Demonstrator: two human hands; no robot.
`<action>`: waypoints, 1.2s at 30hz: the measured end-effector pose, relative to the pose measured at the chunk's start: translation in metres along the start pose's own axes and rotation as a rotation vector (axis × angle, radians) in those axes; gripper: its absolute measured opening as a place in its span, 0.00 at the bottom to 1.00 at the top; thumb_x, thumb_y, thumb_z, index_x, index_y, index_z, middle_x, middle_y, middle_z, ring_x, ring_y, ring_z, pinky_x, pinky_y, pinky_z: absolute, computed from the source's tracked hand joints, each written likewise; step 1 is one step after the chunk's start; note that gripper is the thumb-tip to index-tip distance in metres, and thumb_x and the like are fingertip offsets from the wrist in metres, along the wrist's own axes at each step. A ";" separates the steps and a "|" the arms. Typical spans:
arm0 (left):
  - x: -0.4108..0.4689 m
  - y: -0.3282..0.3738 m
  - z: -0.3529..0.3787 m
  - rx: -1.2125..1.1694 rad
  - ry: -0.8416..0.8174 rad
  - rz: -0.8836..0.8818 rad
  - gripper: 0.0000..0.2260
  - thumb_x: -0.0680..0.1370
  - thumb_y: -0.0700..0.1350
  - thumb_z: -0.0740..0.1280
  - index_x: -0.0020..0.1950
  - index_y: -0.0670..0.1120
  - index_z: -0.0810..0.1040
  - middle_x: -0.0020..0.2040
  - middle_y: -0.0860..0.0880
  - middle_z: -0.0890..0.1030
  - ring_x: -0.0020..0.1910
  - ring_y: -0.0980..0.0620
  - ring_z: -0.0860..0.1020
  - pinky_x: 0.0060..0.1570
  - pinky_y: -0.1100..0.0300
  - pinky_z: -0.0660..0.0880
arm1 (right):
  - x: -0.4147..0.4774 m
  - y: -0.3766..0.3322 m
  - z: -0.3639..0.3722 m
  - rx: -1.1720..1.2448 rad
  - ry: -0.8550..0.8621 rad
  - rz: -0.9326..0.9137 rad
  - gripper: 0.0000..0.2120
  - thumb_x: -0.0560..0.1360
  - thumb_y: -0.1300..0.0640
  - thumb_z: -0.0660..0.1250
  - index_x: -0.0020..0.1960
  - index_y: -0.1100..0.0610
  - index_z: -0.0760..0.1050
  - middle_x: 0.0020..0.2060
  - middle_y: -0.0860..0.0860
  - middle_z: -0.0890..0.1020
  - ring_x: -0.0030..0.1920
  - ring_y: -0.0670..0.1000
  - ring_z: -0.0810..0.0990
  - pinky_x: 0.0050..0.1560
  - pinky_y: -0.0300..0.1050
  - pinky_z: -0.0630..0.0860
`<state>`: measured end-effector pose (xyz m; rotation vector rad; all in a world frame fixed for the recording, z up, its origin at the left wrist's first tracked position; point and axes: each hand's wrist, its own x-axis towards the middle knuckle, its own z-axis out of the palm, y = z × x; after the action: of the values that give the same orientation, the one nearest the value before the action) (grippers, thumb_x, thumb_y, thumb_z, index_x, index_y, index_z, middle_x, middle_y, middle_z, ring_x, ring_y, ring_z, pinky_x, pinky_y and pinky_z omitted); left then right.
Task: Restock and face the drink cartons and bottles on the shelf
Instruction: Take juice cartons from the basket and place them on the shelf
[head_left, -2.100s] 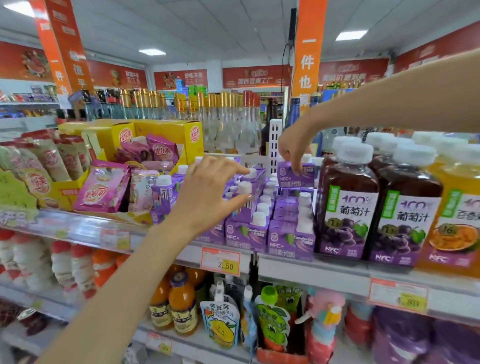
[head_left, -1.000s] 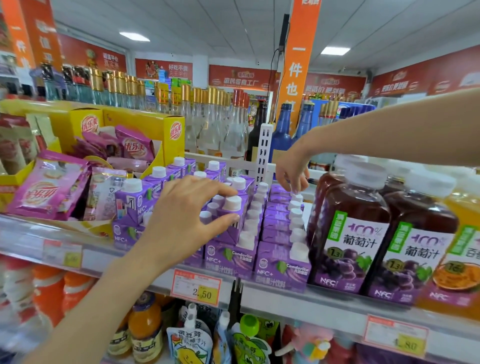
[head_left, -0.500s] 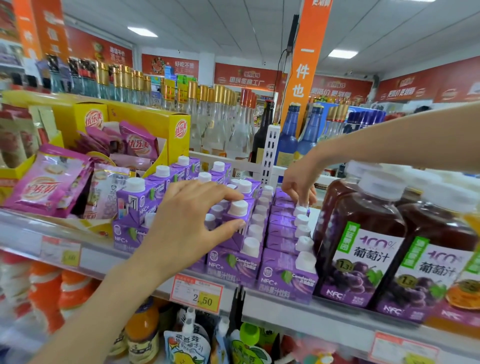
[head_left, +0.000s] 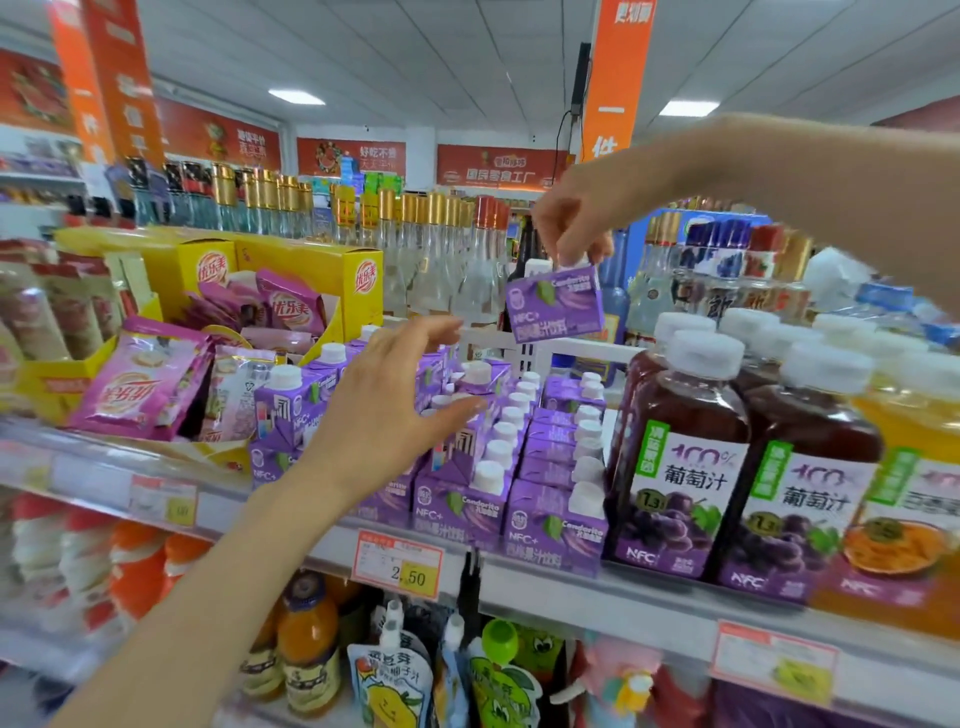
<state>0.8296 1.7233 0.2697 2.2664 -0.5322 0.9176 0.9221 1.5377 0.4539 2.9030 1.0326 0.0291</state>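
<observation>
The fingers (head_left: 556, 244) of our right hand (head_left: 571, 213) pinch the top of one purple carton (head_left: 556, 304) at its white cap. It hangs tilted in the air, clear of the shelf (head_left: 649, 592) and above the back of the rows. Our left hand (head_left: 379, 415) is spread wide, its fingers (head_left: 434, 332) straight and apart, gripping nothing. It hovers over the left rows of cartons (head_left: 553, 525), and we cannot tell whether the palm touches them. Those cartons stand in files running front to back, white caps up, the front ones at the shelf edge. Just to their right stand the grape juice bottles (head_left: 680, 467), dark with white lids, labels facing us. Below the cartons a price tag (head_left: 397, 569) sits on the shelf edge. To the left a yellow box (head_left: 306, 265) holds pink sachets (head_left: 140, 384), and glass bottles (head_left: 415, 249) with gold caps line up behind.
</observation>
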 end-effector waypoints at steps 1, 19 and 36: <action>0.002 0.005 0.000 -0.004 0.007 -0.005 0.30 0.71 0.51 0.73 0.70 0.50 0.65 0.62 0.56 0.71 0.62 0.60 0.67 0.60 0.65 0.61 | -0.009 -0.006 0.000 0.021 0.024 -0.007 0.03 0.75 0.59 0.67 0.42 0.55 0.75 0.37 0.53 0.80 0.37 0.51 0.80 0.39 0.40 0.72; -0.033 0.033 -0.005 0.296 0.274 0.081 0.28 0.65 0.61 0.70 0.59 0.49 0.73 0.52 0.48 0.79 0.53 0.49 0.74 0.51 0.60 0.66 | -0.098 -0.073 0.099 0.501 0.675 -0.163 0.15 0.73 0.48 0.69 0.58 0.51 0.74 0.46 0.44 0.77 0.43 0.42 0.75 0.40 0.27 0.70; -0.098 0.056 -0.055 0.319 0.253 -0.045 0.32 0.66 0.65 0.67 0.63 0.48 0.72 0.56 0.50 0.77 0.55 0.56 0.73 0.55 0.54 0.72 | -0.100 -0.120 0.162 1.501 0.344 -0.199 0.09 0.76 0.56 0.67 0.51 0.60 0.75 0.34 0.55 0.83 0.28 0.52 0.79 0.30 0.40 0.78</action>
<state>0.7064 1.7330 0.2516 2.3776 -0.2342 1.3212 0.7747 1.5590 0.2851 4.0847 2.0680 -0.4748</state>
